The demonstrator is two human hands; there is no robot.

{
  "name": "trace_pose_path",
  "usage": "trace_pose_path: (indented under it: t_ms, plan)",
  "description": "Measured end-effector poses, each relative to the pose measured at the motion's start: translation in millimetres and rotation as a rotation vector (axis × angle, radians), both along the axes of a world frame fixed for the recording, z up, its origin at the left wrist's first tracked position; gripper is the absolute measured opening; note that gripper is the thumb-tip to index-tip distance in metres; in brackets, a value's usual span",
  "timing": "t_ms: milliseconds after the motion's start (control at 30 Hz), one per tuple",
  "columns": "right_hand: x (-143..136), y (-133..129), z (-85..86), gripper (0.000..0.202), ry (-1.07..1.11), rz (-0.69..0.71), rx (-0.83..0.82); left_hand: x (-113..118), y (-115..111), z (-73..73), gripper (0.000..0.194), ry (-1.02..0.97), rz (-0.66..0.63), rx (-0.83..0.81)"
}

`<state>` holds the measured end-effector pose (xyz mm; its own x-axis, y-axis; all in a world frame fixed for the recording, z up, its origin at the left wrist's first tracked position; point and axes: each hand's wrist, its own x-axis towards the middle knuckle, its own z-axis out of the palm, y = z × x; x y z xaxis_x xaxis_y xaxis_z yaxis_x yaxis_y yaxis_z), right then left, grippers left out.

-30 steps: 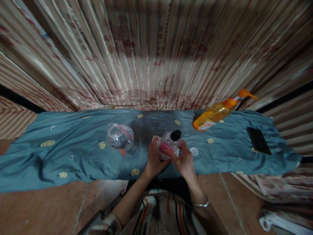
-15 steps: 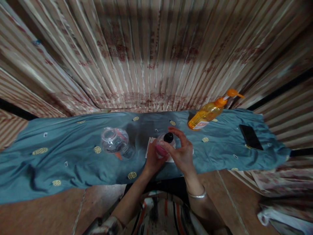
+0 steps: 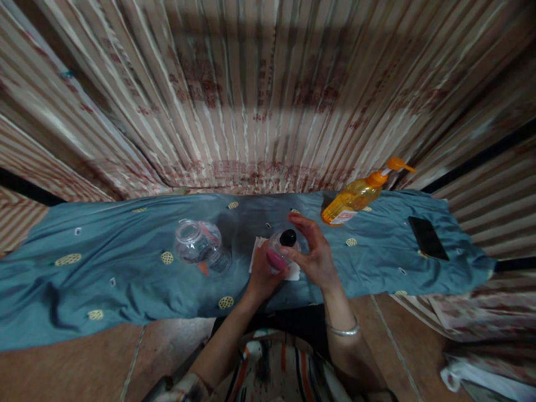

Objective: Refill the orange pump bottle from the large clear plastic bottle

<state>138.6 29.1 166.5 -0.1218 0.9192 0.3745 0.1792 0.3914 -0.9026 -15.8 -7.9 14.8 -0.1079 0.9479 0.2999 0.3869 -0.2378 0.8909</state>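
A clear bottle with pink liquid in its lower part and a black cap stands in front of me. My left hand is wrapped round the bottle's left side and base. My right hand is beside the cap with its fingers stretched and spread. Its thumb tip lies close to the bottle's shoulder just below the cap; whether it touches I cannot tell. Under the bottle, partly hidden by my hands, lies a white tissue or paper.
To the left stands a clear jar, with a small clear container beside it. An orange pump bottle stands at the back right, and a black phone lies far right. A wrinkled teal cloth covers the table; a striped curtain hangs behind.
My right hand has drawn slightly right and its fingers have spread wider from the cap. The pink liquid now sits slanted, and the left hand keeps its hold. The view has shifted slightly.
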Motion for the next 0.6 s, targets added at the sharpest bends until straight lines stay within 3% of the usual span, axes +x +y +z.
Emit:
trace_pose_path:
  t_ms: [133,267,367,467,600]
  plan:
    - [2,1,2.3,0.046,-0.052,-0.073,0.021,0,-1,-1.2,0.058,0.011,0.011,0.006]
    - [12,2,4.9,0.028,-0.089,0.030,0.033,1,-1,0.2,0.056,0.011,0.013,0.008]
    - [13,1,4.3,0.039,-0.083,0.082,0.037,2,0,-1.7,0.058,0.011,0.020,0.011]
    - [4,-1,3.4,0.054,-0.098,-0.021,0.051,2,-1,-5.3,0.057,0.016,0.026,0.018]
    - [0,0,2.3,0.052,-0.110,-0.125,0.049,1,-1,-7.0,0.057,0.020,0.020,0.027]
